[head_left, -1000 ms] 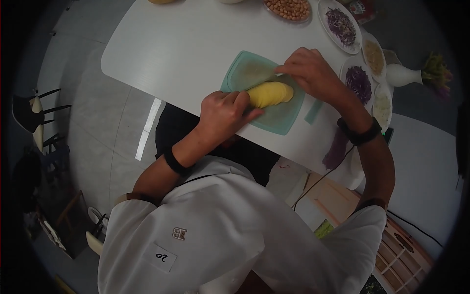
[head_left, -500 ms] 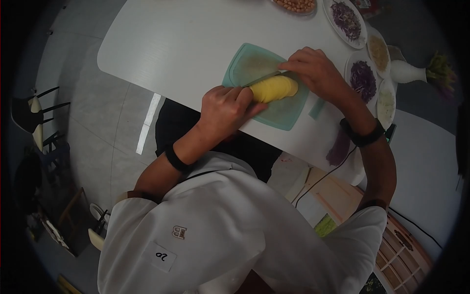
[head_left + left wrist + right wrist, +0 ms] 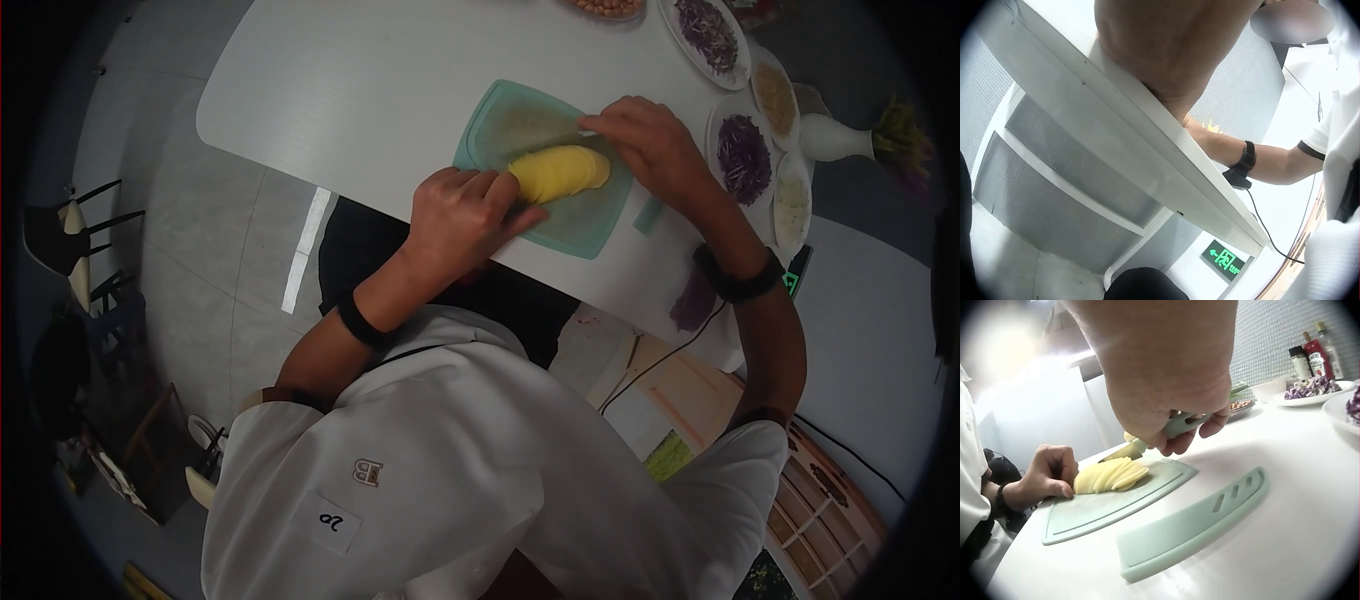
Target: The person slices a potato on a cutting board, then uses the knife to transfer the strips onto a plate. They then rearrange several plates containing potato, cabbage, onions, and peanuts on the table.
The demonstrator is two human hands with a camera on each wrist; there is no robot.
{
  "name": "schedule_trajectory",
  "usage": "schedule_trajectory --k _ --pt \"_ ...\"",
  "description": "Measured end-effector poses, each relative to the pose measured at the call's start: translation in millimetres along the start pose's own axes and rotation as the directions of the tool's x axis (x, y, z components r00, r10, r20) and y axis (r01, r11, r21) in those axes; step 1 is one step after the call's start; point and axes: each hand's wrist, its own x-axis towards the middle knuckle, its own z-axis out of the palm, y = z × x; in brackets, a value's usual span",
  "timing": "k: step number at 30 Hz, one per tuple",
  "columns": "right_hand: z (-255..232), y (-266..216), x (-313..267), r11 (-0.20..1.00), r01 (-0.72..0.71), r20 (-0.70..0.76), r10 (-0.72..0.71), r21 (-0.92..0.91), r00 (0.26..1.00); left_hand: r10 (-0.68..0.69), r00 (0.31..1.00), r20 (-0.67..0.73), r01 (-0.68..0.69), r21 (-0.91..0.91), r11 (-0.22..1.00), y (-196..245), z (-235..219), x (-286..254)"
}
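Thin yellow slices (image 3: pixel 562 172) lean together in a row on the green cutting board (image 3: pixel 590 236). The left hand (image 3: pixel 462 215) holds the near end of the row, fingers curled and thumb low beside it, as the right wrist view also shows. The right hand (image 3: pixel 655 150) grips the pale green handle of a knife (image 3: pixel 1180 427). Its blade (image 3: pixel 1124 452) lies behind the slices, partly hidden by them. In the left wrist view the left hand (image 3: pixel 1175 50) fills the top and its fingers are hidden.
A green knife sheath (image 3: pixel 1194 525) lies on the white table right of the board. Plates of shredded purple cabbage (image 3: pixel 741 160) and pale shreds (image 3: pixel 775 97) stand at the right, beside a white vase (image 3: pixel 830 142). Nuts (image 3: pixel 608 8) are at the back.
The head view has shifted a little. The right hand and knife have moved slightly away from the left hand, along the slices; the left hand still holds their end.
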Motion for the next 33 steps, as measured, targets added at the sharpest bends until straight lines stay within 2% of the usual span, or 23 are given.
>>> schedule_trajectory --k 1,5,10,17,19,20,22,25,28,33 --pt "0.5 0.4 -0.6 0.999 -0.047 -0.018 0.047 0.007 0.999 0.012 1.000 0.007 -0.012 -0.004 1.000 0.0 -0.7 0.1" --pt "-2.2 0.5 -5.8 0.998 -0.047 -0.016 0.046 -0.048 0.999 0.010 1.000 -0.020 -0.010 0.009 1.000 -0.8 4.7 0.1" --pt "3.7 -0.6 -10.2 0.996 0.031 -0.024 -0.032 -0.078 0.999 -0.019 0.999 -0.036 0.020 0.018 1.000 0.5 8.5 0.3" --pt "2.3 -2.0 -8.0 0.997 0.027 -0.048 -0.031 -0.077 0.998 -0.004 1.000 -0.007 0.004 0.019 1.000 0.4 6.4 -0.8" --pt "-2.1 -7.2 -8.7 0.974 -0.180 -0.140 0.199 0.139 0.970 -0.003 1.000 0.006 0.003 0.014 1.000 0.3 4.9 -0.9" --pt "-5.0 -11.1 -9.8 0.974 -0.182 -0.143 0.201 0.138 0.969 0.001 1.000 0.007 -0.001 0.013 1.000 0.8 4.8 -0.1" --pt "-8.9 -20.8 -14.0 0.911 -0.360 -0.148 0.392 0.202 0.908 -0.028 0.999 0.015 0.028 0.017 0.999 2.2 4.2 1.5" --pt "-5.6 -30.2 -25.2 0.859 -0.408 -0.171 0.472 0.310 0.865 -0.047 0.997 0.062 0.045 0.035 0.998 3.6 1.8 7.1" --pt "-0.9 -39.8 -35.1 0.831 -0.448 -0.159 0.517 0.329 0.841 -0.067 0.993 0.096 0.071 -0.038 0.997 2.3 -1.4 17.5" --pt "6.4 -54.4 -50.8 0.775 -0.499 -0.124 0.580 0.389 0.805 -0.052 0.981 0.187 0.061 -0.044 0.997 -4.7 0.7 24.6"
